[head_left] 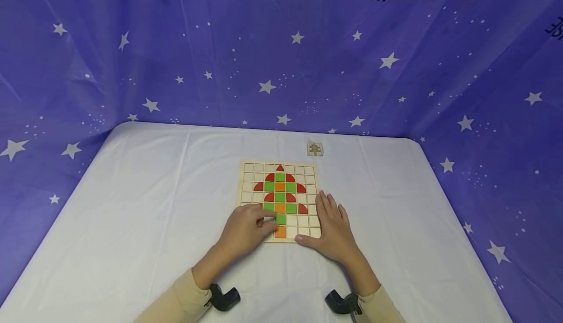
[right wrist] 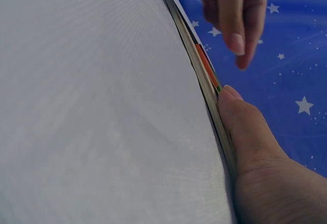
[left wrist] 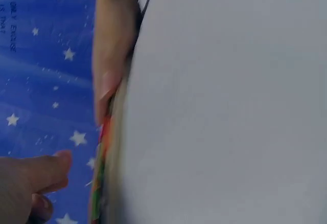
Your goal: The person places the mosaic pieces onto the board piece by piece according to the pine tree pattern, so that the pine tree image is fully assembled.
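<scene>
A wooden grid board (head_left: 310,230) lies on the table, bearing red, green and orange tiles in a tree-like pattern. The lowest tile in the middle column is an orange square (head_left: 280,232), with a green square (head_left: 280,219) above it. Over the board's lower left part is my left hand (head_left: 247,229); its thumb and forefinger are apart, with no piece visible between them. The right wrist view shows these fingers (right wrist: 236,44) raised above the board. My right hand (head_left: 336,230) rests along the board's right edge, fingers extended, thumb on the near edge.
A small square card (head_left: 314,148) with a tree picture lies beyond the board's far right corner. White cloth (head_left: 132,215) covers the table. A purple curtain with stars (head_left: 211,44) hangs behind and at both sides. Dark wrist devices (head_left: 225,298) sit at both cuffs.
</scene>
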`<action>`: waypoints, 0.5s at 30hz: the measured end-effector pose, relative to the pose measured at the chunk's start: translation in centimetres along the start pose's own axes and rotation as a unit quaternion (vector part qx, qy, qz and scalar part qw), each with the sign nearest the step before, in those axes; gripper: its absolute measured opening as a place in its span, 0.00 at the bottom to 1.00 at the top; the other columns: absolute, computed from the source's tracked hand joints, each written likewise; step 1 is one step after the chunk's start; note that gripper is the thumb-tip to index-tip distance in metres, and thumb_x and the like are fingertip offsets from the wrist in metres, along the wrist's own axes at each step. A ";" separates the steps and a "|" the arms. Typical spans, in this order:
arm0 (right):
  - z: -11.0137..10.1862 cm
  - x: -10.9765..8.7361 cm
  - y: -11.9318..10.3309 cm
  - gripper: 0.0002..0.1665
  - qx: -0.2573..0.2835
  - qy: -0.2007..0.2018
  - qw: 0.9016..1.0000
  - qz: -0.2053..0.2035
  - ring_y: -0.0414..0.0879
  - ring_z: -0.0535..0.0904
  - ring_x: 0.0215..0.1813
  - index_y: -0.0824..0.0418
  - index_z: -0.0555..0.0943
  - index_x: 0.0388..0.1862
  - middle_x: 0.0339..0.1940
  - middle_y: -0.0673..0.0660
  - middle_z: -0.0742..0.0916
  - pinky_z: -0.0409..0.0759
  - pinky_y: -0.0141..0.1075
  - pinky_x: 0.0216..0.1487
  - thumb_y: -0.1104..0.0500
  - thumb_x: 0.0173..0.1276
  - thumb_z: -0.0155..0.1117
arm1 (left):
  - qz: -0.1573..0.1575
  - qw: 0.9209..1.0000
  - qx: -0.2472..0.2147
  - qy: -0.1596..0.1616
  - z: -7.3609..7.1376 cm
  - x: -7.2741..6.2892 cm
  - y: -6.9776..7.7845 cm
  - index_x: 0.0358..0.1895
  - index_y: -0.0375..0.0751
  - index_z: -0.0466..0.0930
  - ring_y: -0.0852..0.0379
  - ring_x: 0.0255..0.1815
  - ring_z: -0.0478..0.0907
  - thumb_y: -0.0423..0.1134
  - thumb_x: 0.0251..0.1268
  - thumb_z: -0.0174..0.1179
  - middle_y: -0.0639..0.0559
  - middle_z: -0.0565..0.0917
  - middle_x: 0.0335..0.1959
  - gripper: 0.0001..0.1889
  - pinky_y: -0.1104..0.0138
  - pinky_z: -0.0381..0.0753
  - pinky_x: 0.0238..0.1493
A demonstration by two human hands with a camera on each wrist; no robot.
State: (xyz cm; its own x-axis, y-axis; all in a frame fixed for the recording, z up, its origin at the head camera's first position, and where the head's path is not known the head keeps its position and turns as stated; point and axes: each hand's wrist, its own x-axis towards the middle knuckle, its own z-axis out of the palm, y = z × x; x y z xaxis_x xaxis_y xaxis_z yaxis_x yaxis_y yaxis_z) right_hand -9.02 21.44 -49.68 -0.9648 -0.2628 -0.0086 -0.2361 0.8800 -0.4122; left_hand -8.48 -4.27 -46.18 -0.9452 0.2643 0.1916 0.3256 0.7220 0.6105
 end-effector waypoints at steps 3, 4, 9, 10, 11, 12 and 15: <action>-0.1 0.0 0.0 0.77 0.001 -0.002 1.000 0.001 0.56 0.42 0.84 0.60 0.45 0.82 0.84 0.57 0.51 0.42 0.59 0.78 0.17 0.46 0.63 | -0.003 1.000 0.010 0.015 -1.3 2.0 -0.5 0.44 0.49 0.90 0.64 0.20 0.62 0.45 0.59 0.70 0.62 0.68 0.17 0.11 0.68 0.61 0.28; -0.1 0.0 -0.1 0.78 0.002 -0.003 1.000 0.001 0.55 0.41 0.84 0.60 0.45 0.82 0.84 0.57 0.51 0.41 0.59 0.78 0.17 0.46 0.63 | -0.007 1.000 0.014 0.020 -1.7 2.8 -0.7 0.45 0.49 0.90 0.63 0.21 0.62 0.45 0.60 0.70 0.61 0.68 0.18 0.11 0.68 0.61 0.28; -0.2 0.0 -0.1 0.77 0.002 0.002 1.000 0.000 0.56 0.42 0.84 0.60 0.46 0.82 0.84 0.57 0.51 0.42 0.59 0.78 0.18 0.46 0.64 | -0.032 0.999 0.031 0.019 -2.9 6.9 -1.9 0.52 0.47 0.87 0.58 0.23 0.67 0.47 0.64 0.66 0.56 0.74 0.23 0.15 0.64 0.64 0.31; -0.2 0.0 -0.1 0.77 0.003 0.002 1.000 0.000 0.56 0.42 0.84 0.60 0.46 0.82 0.84 0.58 0.51 0.42 0.59 0.78 0.18 0.46 0.64 | -0.039 0.999 0.034 0.010 -2.9 7.6 -2.1 0.54 0.47 0.86 0.57 0.24 0.68 0.48 0.65 0.65 0.55 0.75 0.24 0.16 0.64 0.65 0.32; -0.2 0.0 -0.1 0.77 0.004 0.002 1.000 0.001 0.56 0.42 0.84 0.60 0.46 0.82 0.84 0.58 0.51 0.42 0.59 0.78 0.18 0.46 0.64 | -0.043 0.998 0.039 0.002 -2.8 8.3 -2.4 0.55 0.47 0.85 0.57 0.25 0.69 0.48 0.66 0.64 0.54 0.76 0.25 0.17 0.63 0.65 0.33; -0.2 0.0 -0.1 0.77 0.005 0.002 1.000 0.001 0.56 0.42 0.84 0.60 0.46 0.82 0.84 0.58 0.52 0.42 0.59 0.78 0.18 0.46 0.64 | -0.048 0.998 0.042 -0.008 -2.7 8.9 -2.7 0.57 0.47 0.84 0.56 0.26 0.70 0.48 0.67 0.63 0.55 0.76 0.26 0.18 0.63 0.66 0.34; -0.2 0.0 -0.2 0.77 0.005 0.002 1.000 0.001 0.57 0.42 0.84 0.60 0.46 0.82 0.84 0.58 0.52 0.42 0.60 0.78 0.18 0.46 0.64 | -0.055 0.997 0.052 -0.030 -2.4 10.5 -3.4 0.60 0.49 0.83 0.56 0.27 0.71 0.49 0.69 0.61 0.54 0.78 0.27 0.19 0.61 0.68 0.36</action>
State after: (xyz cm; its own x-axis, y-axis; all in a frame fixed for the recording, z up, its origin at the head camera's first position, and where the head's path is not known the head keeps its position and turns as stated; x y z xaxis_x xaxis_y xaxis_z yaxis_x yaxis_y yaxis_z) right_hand -8.98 21.35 -49.46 -0.9656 -0.2598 -0.0054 -0.2335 0.8767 -0.4206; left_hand -19.57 -5.42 -44.38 -0.9733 0.2154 0.0788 0.2232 0.8108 0.5411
